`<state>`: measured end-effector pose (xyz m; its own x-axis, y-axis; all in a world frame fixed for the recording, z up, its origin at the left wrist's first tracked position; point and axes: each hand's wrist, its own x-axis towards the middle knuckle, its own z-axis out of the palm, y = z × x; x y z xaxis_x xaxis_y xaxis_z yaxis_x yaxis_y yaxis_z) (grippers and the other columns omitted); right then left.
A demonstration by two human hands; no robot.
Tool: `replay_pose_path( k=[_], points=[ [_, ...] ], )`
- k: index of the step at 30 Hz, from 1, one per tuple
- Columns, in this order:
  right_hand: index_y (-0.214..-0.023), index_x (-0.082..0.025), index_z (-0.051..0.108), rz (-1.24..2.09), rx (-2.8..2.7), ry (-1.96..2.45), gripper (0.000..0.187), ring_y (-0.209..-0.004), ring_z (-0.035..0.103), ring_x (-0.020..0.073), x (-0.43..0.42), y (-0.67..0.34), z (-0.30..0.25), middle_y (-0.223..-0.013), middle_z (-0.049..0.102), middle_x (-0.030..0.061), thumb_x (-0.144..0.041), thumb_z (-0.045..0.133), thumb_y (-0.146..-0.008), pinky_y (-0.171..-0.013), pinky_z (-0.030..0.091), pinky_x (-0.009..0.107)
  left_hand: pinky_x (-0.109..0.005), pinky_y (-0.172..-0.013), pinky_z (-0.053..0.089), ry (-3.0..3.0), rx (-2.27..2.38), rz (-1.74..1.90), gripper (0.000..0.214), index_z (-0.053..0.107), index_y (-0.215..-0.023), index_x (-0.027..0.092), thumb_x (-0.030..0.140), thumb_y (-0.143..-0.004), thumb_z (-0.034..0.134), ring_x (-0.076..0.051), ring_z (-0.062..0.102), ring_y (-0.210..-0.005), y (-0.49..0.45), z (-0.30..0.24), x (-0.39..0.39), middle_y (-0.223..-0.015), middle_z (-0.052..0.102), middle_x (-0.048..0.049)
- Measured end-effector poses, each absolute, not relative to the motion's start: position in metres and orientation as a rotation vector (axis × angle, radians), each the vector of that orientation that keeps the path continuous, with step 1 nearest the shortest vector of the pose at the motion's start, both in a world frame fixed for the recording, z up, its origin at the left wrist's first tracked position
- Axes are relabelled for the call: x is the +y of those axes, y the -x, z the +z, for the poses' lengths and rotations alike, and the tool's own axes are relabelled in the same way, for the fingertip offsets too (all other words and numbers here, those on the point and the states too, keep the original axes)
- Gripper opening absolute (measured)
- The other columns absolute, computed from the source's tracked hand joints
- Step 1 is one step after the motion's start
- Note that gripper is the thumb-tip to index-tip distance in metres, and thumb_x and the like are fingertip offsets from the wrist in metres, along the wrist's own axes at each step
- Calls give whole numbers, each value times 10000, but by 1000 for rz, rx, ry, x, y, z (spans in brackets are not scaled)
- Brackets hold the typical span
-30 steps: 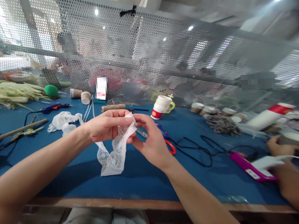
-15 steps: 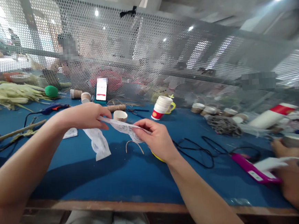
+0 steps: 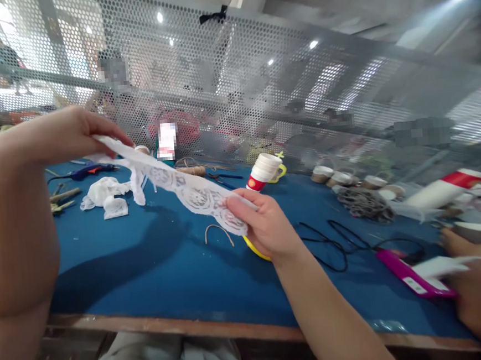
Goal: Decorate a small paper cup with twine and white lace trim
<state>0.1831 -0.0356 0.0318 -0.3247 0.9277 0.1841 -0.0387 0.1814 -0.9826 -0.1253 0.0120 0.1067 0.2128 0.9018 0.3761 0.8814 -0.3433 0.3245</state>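
Observation:
A strip of white lace ribbon [image 3: 196,199] stretches slantwise between my hands above the blue table. My left hand [image 3: 74,135], raised at the left, pinches one part of it between thumb and fingers. Lower down, my right hand [image 3: 264,219] grips the end of the strip, thumb on top. More of the lace hangs below my left hand, and a crumpled white lace pile [image 3: 104,196] lies on the table there. Under my right hand shows part of a yellow ring-shaped thing [image 3: 256,249], its other side hidden. A short curved piece of twine [image 3: 217,228] lies beside it.
Stacked paper cups [image 3: 262,170] stand ahead, near a lit phone [image 3: 166,141] and a twine roll [image 3: 192,171]. A glue gun [image 3: 85,173] lies left. Black cable [image 3: 325,251] and a purple power strip [image 3: 415,277] lie right, beside another person's arm [image 3: 478,289]. Perforated mesh [image 3: 199,83] rises behind.
My left hand has moved left and up, drawing out a longer stretch of lace. My right hand stays nearly in place, still holding the end.

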Motion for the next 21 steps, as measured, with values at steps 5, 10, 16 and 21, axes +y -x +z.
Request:
replay_pose_path(
  k=[5,10,16,21],
  points=[
    [-713,-153,590,1292,-1675,1135,205,-522,494,84,-18,-180,20,-603,575,-9,-348,641,-681,-516,383,222,-184,-626,355,-2442,1555,637,561,628,-1005,200,300,-470,763,-171,539,-812,98,88,22,-909,637,-23],
    [-708,-135,602,1215,-1833,1194,195,-546,487,92,-14,-176,18,-609,563,-4,-330,606,-700,-539,376,235,-237,-755,381,-2380,890,517,469,551,-1076,178,377,-660,637,-181,538,-937,22,62,7,-1031,604,-62],
    [-637,-125,580,1213,-1932,1227,157,-484,428,75,-5,-180,17,-534,511,-28,-276,608,-669,-485,329,220,-205,-518,350,-1890,634,587,351,530,-931,123,389,-710,588,-93,500,-591,-15,16,13,-698,572,-13],
    [-645,-128,576,1253,-2017,1302,147,-456,425,71,10,-183,21,-512,501,-29,-268,596,-683,-460,334,214,-197,-456,254,-1690,784,669,270,539,-759,127,375,-676,607,-54,382,-490,-9,1,26,-592,489,31]
  ],
)
